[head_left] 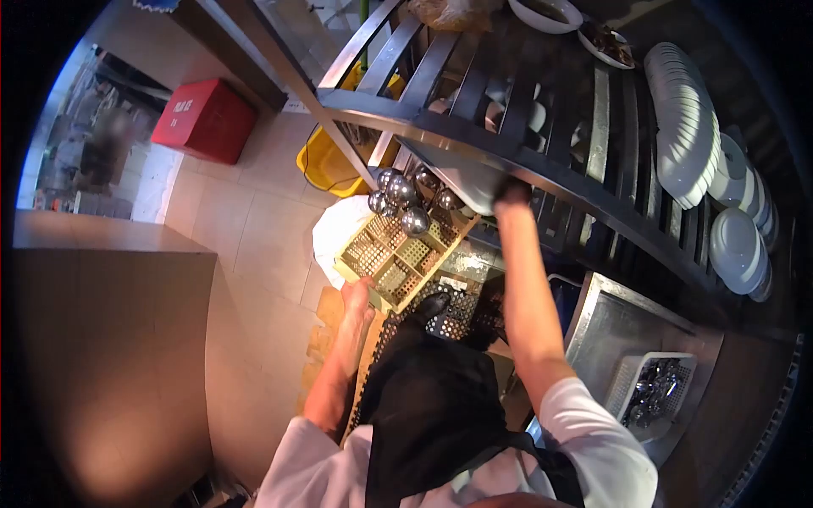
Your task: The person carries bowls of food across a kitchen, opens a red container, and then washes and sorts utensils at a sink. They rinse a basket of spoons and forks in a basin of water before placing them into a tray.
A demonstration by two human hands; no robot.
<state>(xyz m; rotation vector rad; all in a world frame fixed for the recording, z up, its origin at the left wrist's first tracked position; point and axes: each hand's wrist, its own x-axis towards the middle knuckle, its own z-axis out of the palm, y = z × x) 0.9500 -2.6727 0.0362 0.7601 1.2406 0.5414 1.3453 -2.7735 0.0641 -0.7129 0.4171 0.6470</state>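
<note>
A cream plastic cutlery basket [398,264] with perforated compartments is tilted in front of me. My left hand [359,294] is closed on its near left corner. Several shiny metal ladles [400,190] stand at the far end of the basket, round bowls upward. My right hand [513,195] reaches in under the edge of the slatted metal rack, beside a pale tray-like thing [466,179]. Shadow covers its fingers, and I cannot tell what they hold.
The slatted metal rack [474,140] carries stacked white plates [686,127], bowls [737,250] and a dish of food [605,44]. At right, a metal sink [593,339] holds a white basket [627,389] of cutlery. A yellow bucket [326,165] and red box [207,121] stand on the floor.
</note>
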